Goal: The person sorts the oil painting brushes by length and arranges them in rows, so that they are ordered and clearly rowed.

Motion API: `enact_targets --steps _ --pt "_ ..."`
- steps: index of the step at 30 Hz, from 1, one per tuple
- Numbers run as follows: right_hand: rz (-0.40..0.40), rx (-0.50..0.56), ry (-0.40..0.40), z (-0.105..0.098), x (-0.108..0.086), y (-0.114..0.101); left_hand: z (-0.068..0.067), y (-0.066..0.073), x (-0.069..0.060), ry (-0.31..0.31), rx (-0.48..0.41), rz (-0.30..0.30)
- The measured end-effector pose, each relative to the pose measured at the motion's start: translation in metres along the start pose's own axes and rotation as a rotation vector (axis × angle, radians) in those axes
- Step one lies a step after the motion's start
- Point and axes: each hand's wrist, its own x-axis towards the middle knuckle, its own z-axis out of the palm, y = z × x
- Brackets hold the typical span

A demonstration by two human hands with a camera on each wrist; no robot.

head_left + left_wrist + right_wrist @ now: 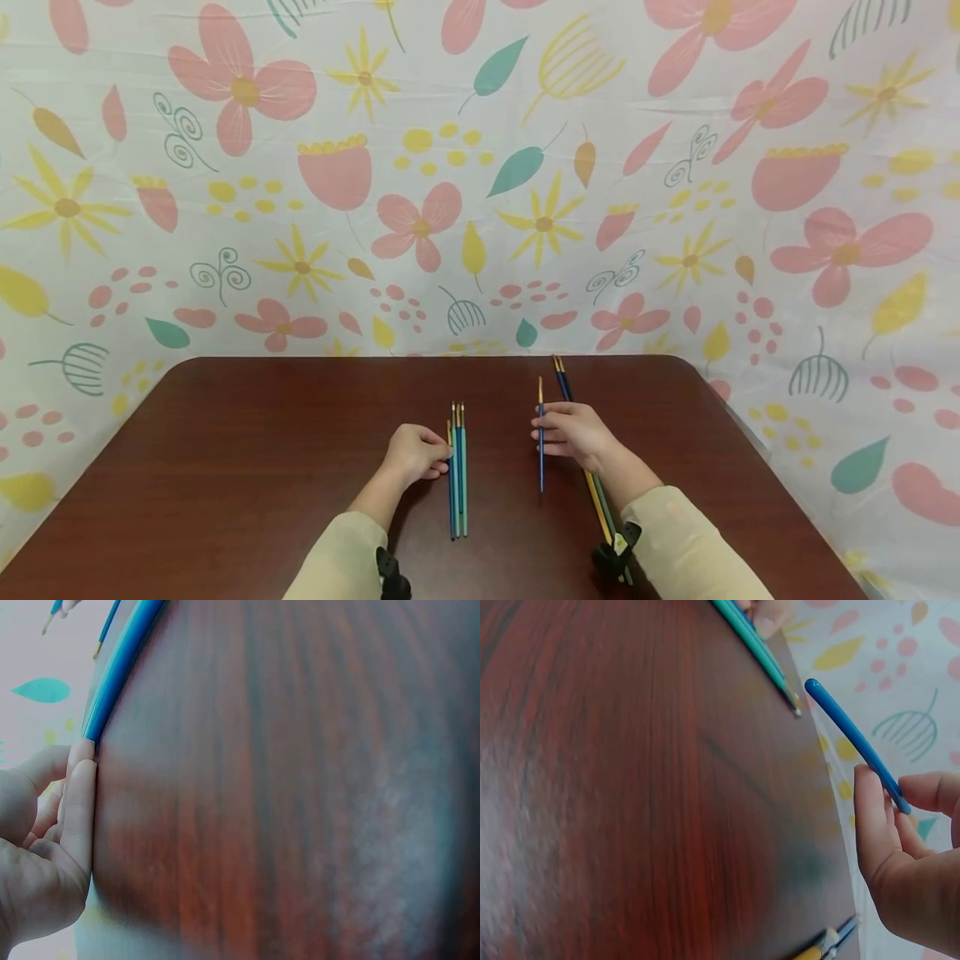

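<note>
My left hand (pixel 415 452) pinches a blue paintbrush (pixel 452 510) at the left side of a small row of brushes. Beside it lie several blue and teal paintbrushes (pixel 463 483), bristles towards the far edge. In the left wrist view, the blue handle (pixel 124 664) runs up from the fingertips. To the right, my right hand (pixel 577 433) holds another blue paintbrush (pixel 542 471) between thumb and fingers, bristles pointing away from me. The right wrist view shows its rounded handle end (pixel 840 716) raised above the table.
Under my right forearm lie more paintbrushes, one with a yellow handle (pixel 597 502) and one green, with dark blue ones (pixel 562 382) towards the far edge. The brown table (pixel 247 467) meets a flower-printed cloth (pixel 420 225) at the back. Both wrists wear black devices.
</note>
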Motion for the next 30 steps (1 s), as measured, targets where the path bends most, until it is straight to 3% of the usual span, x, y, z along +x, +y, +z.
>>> enact_targets --steps 21,30 --pt "0.038 0.029 0.063 -0.028 0.004 0.002 0.000 0.003 0.001 -0.002 -0.001 -0.001" --pt "0.035 -0.017 0.062 -0.039 0.006 0.003 0.000 0.000 0.000 -0.003 -0.004 -0.005"
